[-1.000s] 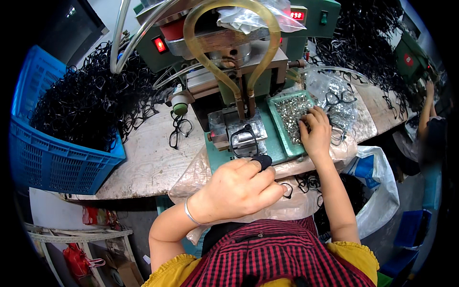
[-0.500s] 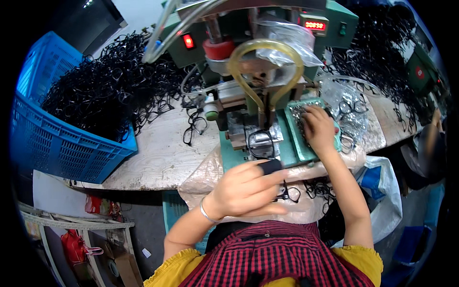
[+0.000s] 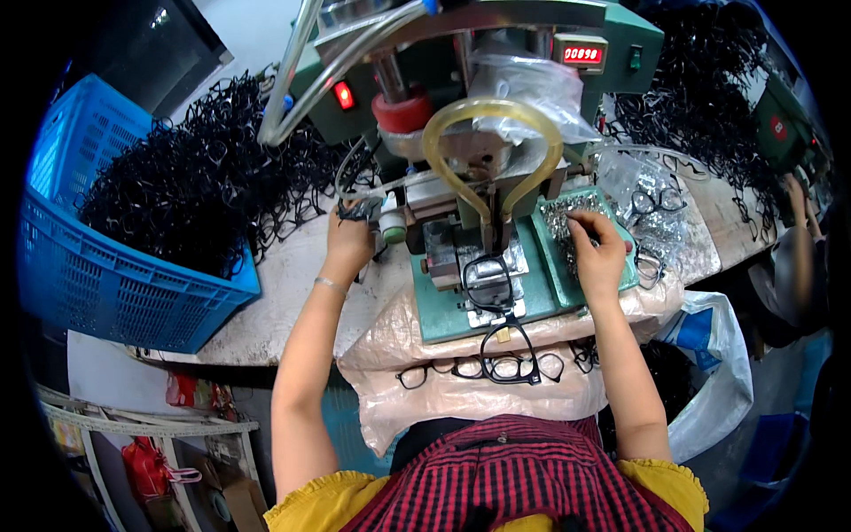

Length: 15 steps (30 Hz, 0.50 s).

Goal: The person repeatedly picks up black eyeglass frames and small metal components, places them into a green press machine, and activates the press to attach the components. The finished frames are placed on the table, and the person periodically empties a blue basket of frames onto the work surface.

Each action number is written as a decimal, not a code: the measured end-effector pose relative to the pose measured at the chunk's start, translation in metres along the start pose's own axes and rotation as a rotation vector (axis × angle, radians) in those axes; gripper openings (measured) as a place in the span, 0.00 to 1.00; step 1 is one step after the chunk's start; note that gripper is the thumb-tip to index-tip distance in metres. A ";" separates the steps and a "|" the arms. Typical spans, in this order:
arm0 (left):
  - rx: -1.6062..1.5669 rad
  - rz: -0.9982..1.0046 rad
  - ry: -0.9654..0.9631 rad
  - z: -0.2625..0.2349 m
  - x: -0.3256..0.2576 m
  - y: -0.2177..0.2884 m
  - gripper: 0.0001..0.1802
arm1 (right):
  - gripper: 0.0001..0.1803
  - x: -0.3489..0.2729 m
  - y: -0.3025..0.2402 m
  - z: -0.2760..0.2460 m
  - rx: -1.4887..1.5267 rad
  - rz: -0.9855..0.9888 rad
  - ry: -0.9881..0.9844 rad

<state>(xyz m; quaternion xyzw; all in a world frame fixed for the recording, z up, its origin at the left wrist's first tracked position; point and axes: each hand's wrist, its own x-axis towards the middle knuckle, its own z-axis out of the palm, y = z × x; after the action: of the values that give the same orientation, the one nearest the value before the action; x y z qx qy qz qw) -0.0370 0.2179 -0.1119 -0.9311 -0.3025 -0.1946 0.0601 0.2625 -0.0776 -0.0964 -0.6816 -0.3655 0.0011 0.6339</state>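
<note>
A black eyeglass frame sits on the metal fixture of the green press, one rim on the fixture and the other hanging over the front edge. My left hand reaches to the press's left side, where loose black frames lie. Dark material covers its fingertips, so I cannot tell whether it grips a frame. My right hand is over the green tray of tiny metal parts. Its thumb and forefinger are drawn close together; any part between them is too small to make out.
A blue crate heaped with black frames stands left. A yellowish tube loop hangs before the press. More frames lie on the sheeting below. A clear bag lies right; a co-worker's arm shows at far right.
My left hand has left the frame on the fixture and moved to the press's left side, uncovering the frame. My right hand has shifted slightly down, its thumb and forefinger now showing.
</note>
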 end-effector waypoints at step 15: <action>-1.031 -0.772 0.497 0.018 -0.100 -0.020 0.13 | 0.08 -0.046 -0.028 -0.067 -0.171 -0.042 -0.072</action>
<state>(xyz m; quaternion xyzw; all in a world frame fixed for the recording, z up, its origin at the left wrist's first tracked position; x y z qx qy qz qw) -0.1169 0.1848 -0.1685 -0.5942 -0.4584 -0.5288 -0.3963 0.2466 -0.1605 -0.0801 -0.7251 -0.4008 -0.0189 0.5596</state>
